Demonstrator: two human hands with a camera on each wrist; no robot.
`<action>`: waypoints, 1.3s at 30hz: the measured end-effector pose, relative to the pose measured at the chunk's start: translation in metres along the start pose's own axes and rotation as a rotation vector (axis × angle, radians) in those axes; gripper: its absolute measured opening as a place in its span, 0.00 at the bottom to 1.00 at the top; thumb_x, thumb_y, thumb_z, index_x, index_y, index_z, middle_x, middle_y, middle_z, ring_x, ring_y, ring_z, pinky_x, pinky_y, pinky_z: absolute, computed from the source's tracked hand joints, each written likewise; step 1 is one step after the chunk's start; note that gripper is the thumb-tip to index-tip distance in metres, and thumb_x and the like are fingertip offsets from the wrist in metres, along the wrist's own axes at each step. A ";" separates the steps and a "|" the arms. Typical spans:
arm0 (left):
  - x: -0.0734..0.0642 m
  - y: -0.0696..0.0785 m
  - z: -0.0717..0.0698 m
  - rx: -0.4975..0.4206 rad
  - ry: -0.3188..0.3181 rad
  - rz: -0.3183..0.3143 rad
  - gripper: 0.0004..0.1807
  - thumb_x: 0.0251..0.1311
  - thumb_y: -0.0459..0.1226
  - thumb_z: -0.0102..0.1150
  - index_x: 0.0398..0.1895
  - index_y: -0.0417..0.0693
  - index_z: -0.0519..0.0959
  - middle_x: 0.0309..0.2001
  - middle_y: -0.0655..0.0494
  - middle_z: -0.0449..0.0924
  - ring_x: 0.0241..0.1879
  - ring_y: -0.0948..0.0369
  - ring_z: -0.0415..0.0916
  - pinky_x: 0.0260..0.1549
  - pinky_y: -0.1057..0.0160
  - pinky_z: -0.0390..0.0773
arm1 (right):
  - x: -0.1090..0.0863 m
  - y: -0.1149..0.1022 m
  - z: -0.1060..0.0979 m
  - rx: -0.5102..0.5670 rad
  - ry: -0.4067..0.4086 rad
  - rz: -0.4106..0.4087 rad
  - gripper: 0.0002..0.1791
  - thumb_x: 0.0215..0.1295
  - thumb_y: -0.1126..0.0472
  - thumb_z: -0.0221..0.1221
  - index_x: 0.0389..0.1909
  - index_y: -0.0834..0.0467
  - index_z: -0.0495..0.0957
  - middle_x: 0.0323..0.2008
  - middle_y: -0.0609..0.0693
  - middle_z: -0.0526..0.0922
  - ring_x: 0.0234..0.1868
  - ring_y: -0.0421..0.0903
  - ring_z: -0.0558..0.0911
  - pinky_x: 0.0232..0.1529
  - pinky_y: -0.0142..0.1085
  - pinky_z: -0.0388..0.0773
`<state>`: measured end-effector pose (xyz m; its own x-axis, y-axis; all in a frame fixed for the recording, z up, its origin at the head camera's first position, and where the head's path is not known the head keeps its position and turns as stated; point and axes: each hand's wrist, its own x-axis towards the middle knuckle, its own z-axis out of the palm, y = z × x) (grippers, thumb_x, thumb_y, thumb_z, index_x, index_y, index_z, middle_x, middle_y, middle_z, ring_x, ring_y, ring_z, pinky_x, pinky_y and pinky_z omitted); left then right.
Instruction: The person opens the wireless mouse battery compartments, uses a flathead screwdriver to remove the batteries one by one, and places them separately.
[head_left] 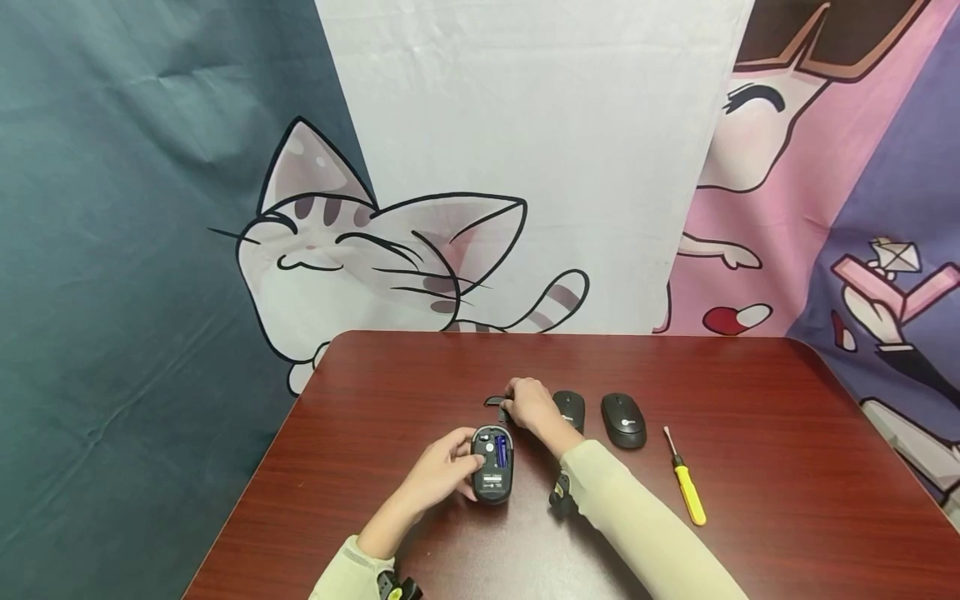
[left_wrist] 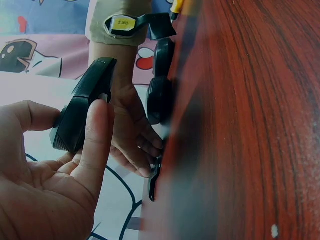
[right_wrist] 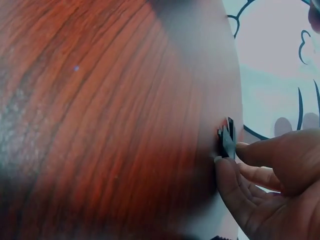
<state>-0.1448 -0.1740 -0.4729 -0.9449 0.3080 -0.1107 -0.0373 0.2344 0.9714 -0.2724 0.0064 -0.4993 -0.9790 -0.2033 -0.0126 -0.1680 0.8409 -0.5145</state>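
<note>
Left of the yellow screwdriver (head_left: 686, 483), your left hand (head_left: 441, 468) grips the upturned mouse (head_left: 492, 490) along one edge. Also left of the screwdriver, but farther from you, your right hand (head_left: 536, 406) pinches a thin black piece (right_wrist: 228, 144). The mouse looks light, stiff and slippery: hold its sides. The piece seems fragile; take its edges.

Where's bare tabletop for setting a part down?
Bare: the table to the right of the yellow screwdriver; its left side, outside the left grip; and the strip between the two resting mice and the back edge. Tight: the middle, where the left grip's opened mouse, the small dark piece in the right grip, and those mice crowd together.
</note>
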 end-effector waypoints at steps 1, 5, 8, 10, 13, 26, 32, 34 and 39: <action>0.000 0.000 0.000 0.000 0.000 0.002 0.23 0.65 0.33 0.57 0.62 0.36 0.72 0.44 0.43 0.86 0.26 0.55 0.84 0.28 0.42 0.87 | -0.001 0.000 -0.001 0.007 0.000 0.003 0.07 0.65 0.58 0.67 0.40 0.56 0.84 0.40 0.53 0.86 0.43 0.52 0.84 0.44 0.46 0.84; 0.001 0.000 0.000 0.005 0.009 0.012 0.22 0.66 0.33 0.56 0.62 0.36 0.72 0.45 0.42 0.85 0.26 0.56 0.84 0.28 0.42 0.87 | -0.004 -0.002 -0.009 0.038 0.007 0.004 0.07 0.67 0.59 0.65 0.42 0.56 0.84 0.38 0.51 0.86 0.42 0.50 0.84 0.44 0.46 0.84; 0.002 0.001 0.001 0.003 0.021 0.019 0.21 0.67 0.34 0.56 0.62 0.36 0.72 0.45 0.42 0.85 0.27 0.56 0.84 0.29 0.42 0.87 | -0.007 -0.002 -0.018 0.044 0.012 -0.007 0.07 0.68 0.58 0.64 0.43 0.55 0.84 0.38 0.50 0.87 0.43 0.50 0.84 0.46 0.47 0.84; 0.003 0.002 0.002 -0.003 0.027 0.024 0.21 0.67 0.34 0.55 0.62 0.37 0.72 0.46 0.42 0.85 0.28 0.57 0.84 0.29 0.42 0.88 | -0.010 -0.003 -0.024 0.041 0.012 -0.015 0.07 0.69 0.57 0.64 0.44 0.55 0.84 0.38 0.49 0.87 0.43 0.50 0.84 0.46 0.47 0.83; 0.004 0.004 0.004 -0.020 0.037 0.035 0.21 0.67 0.34 0.55 0.62 0.37 0.72 0.46 0.41 0.85 0.29 0.57 0.84 0.27 0.46 0.88 | -0.016 -0.003 -0.033 0.049 0.013 -0.034 0.08 0.69 0.56 0.64 0.45 0.54 0.84 0.38 0.48 0.87 0.42 0.49 0.84 0.45 0.47 0.83; 0.007 0.012 0.016 -0.130 0.046 0.038 0.22 0.69 0.34 0.54 0.64 0.36 0.71 0.50 0.39 0.82 0.38 0.56 0.85 0.31 0.53 0.90 | -0.051 0.008 -0.068 0.101 0.054 -0.087 0.14 0.68 0.54 0.65 0.51 0.54 0.83 0.37 0.45 0.85 0.39 0.43 0.82 0.41 0.43 0.82; 0.008 0.016 0.019 -0.137 0.047 0.031 0.24 0.70 0.35 0.52 0.68 0.36 0.69 0.50 0.39 0.82 0.37 0.56 0.85 0.31 0.52 0.90 | -0.070 0.020 -0.087 0.095 0.093 -0.104 0.14 0.68 0.54 0.65 0.52 0.53 0.83 0.40 0.46 0.85 0.45 0.48 0.83 0.47 0.47 0.82; 0.008 0.016 0.020 -0.132 0.049 0.030 0.25 0.70 0.35 0.52 0.69 0.37 0.69 0.51 0.39 0.82 0.37 0.56 0.85 0.32 0.53 0.90 | -0.077 0.025 -0.091 0.097 0.103 -0.108 0.13 0.68 0.54 0.64 0.51 0.53 0.83 0.39 0.46 0.85 0.45 0.49 0.83 0.46 0.48 0.82; 0.009 0.015 0.022 -0.134 0.044 0.048 0.27 0.72 0.36 0.53 0.72 0.37 0.66 0.54 0.37 0.81 0.38 0.55 0.85 0.32 0.53 0.90 | -0.093 0.039 -0.100 0.118 0.130 -0.108 0.13 0.67 0.55 0.65 0.51 0.54 0.83 0.37 0.44 0.84 0.43 0.47 0.83 0.43 0.45 0.81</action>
<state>-0.1466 -0.1471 -0.4639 -0.9598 0.2748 -0.0568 -0.0320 0.0940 0.9951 -0.2000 0.1084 -0.4330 -0.9641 -0.2160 0.1547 -0.2653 0.7514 -0.6042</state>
